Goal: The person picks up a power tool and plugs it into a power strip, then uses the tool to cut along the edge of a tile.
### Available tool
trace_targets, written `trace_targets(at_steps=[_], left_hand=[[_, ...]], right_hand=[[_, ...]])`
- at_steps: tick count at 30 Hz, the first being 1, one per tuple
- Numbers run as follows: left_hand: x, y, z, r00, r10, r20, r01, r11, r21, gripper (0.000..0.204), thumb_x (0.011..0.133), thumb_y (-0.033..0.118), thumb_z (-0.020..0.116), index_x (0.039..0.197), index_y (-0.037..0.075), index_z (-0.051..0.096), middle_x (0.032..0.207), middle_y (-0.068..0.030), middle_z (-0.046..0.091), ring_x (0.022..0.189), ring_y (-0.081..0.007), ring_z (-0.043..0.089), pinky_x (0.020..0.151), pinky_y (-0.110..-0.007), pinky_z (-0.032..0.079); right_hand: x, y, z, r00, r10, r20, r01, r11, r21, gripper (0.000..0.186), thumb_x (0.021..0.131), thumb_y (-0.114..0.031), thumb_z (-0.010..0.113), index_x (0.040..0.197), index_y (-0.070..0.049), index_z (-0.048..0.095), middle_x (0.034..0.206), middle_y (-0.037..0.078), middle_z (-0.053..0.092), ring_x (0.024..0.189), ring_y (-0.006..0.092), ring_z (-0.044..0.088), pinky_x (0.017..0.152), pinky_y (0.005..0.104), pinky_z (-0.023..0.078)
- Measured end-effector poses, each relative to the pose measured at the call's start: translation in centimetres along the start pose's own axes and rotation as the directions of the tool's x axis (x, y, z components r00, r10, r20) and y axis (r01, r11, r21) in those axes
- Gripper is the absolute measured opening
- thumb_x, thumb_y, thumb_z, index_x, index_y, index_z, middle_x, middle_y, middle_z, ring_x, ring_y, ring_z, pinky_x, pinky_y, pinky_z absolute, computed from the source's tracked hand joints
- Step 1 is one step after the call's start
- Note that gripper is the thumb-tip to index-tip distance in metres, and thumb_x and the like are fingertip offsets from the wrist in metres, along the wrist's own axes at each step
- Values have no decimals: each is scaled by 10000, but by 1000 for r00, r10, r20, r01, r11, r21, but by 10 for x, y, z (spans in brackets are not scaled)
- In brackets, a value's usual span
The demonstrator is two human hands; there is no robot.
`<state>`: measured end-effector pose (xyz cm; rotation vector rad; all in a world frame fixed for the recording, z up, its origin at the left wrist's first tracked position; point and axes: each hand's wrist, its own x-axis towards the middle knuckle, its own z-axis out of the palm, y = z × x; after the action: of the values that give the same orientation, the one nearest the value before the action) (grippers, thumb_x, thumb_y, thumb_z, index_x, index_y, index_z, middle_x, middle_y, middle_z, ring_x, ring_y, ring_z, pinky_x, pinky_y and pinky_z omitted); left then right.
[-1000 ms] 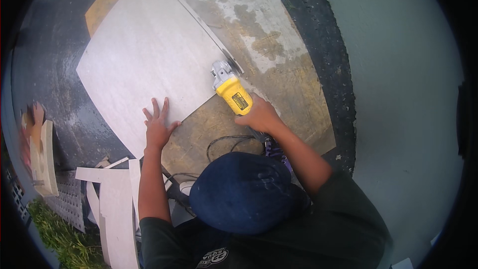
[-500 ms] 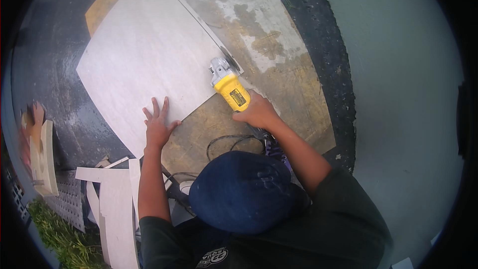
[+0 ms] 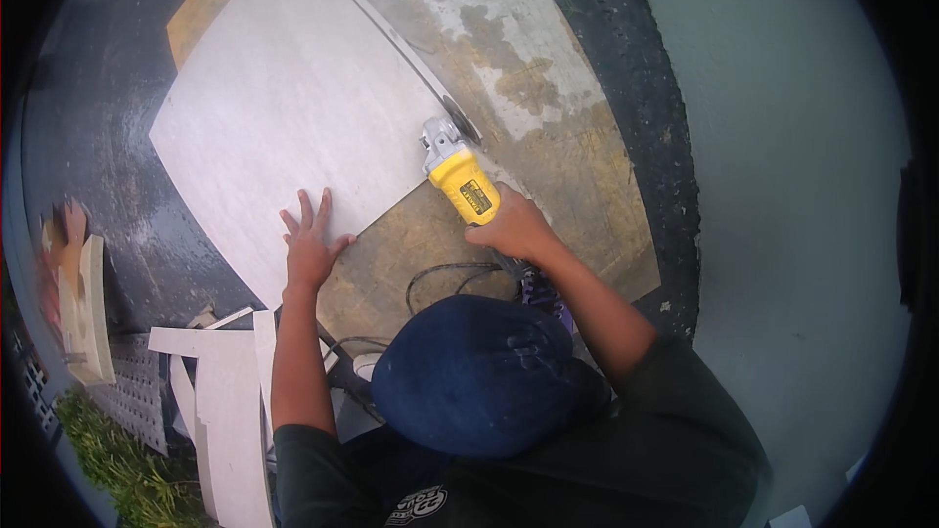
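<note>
A large pale tile (image 3: 284, 98) lies flat on a stained yellow-brown board. My left hand (image 3: 311, 240) rests on the tile's near corner, fingers spread, thumb at its edge. In my right hand (image 3: 514, 227) is a yellow and grey angle grinder (image 3: 462, 176), gripped round its body. The grinder's disc (image 3: 457, 117) stands on edge at the near end of a long straight cut line close to the tile's right side. A narrow strip (image 3: 377, 24) lies along that line. Whether the disc touches the tile I cannot tell.
Offcuts of pale tile (image 3: 230, 411) are piled at the lower left, beside a perforated grey panel (image 3: 137, 381) and green plants (image 3: 122, 460). A black cable (image 3: 440, 269) loops on the board (image 3: 587, 186) near my shoes. A grey-green wall or floor surface (image 3: 782, 186) spans the right.
My right hand has drawn the grinder slightly toward me and to the right, along the tile's edge. The left hand keeps its place on the tile.
</note>
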<state>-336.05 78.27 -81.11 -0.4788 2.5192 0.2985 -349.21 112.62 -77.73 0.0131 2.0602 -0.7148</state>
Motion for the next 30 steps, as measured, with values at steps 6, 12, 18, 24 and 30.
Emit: trace_targets(at_steps=[6, 12, 18, 24, 30], left_hand=[[0, 0, 0, 1000, 2, 2, -2, 1000, -8, 1024, 835, 462, 840, 1677, 341, 269, 1771, -158, 97, 1520, -655, 131, 1110, -784, 356], [0, 0, 0, 1000, -2, 6, 2, 1000, -16, 1034, 829, 465, 843, 1677, 342, 265, 1771, -159, 96, 1524, -653, 120, 1104, -791, 356], [0, 2, -2, 1000, -12, 16, 12, 1000, -8, 1028, 836, 474, 836, 1678, 338, 262, 1770, -163, 98, 1530, -645, 113, 1119, -790, 339], [0, 5, -4, 999, -19, 30, 20, 1000, -3, 1015, 842, 479, 829, 1678, 317, 275, 1769, -165, 101, 1531, -644, 107, 1135, -784, 320], [0, 1, -3, 1000, -12, 11, 12, 1000, -6, 1007, 842, 472, 831, 1675, 313, 288, 1769, -163, 107, 1530, -646, 107, 1138, -783, 313]], right_hand=[[-5, 7, 6, 1000, -16, -22, 17, 999, 47, 812, 642, -447, 846, 1281, -10, 602, 1139, 262, 731, 1096, 436, 700, 941, 487, 556], [-1, -13, -1, 998, -46, -49, 49, 997, 57, 791, 650, -440, 823, 1295, -39, 602, 1136, 254, 730, 1079, 433, 703, 922, 487, 556], [1, -12, -1, 999, -36, -33, 38, 998, 48, 795, 653, -431, 834, 1306, -45, 594, 1140, 240, 734, 1075, 431, 703, 921, 484, 558], [-1, 3, 5, 997, -56, -48, 58, 998, 34, 810, 657, -447, 854, 1308, -46, 586, 1163, 239, 730, 1095, 432, 701, 939, 488, 554], [-9, 7, 4, 1000, 0, 15, 0, 1000, -5, 789, 659, -451, 853, 1281, -47, 584, 1149, 253, 729, 1095, 441, 700, 941, 494, 554]])
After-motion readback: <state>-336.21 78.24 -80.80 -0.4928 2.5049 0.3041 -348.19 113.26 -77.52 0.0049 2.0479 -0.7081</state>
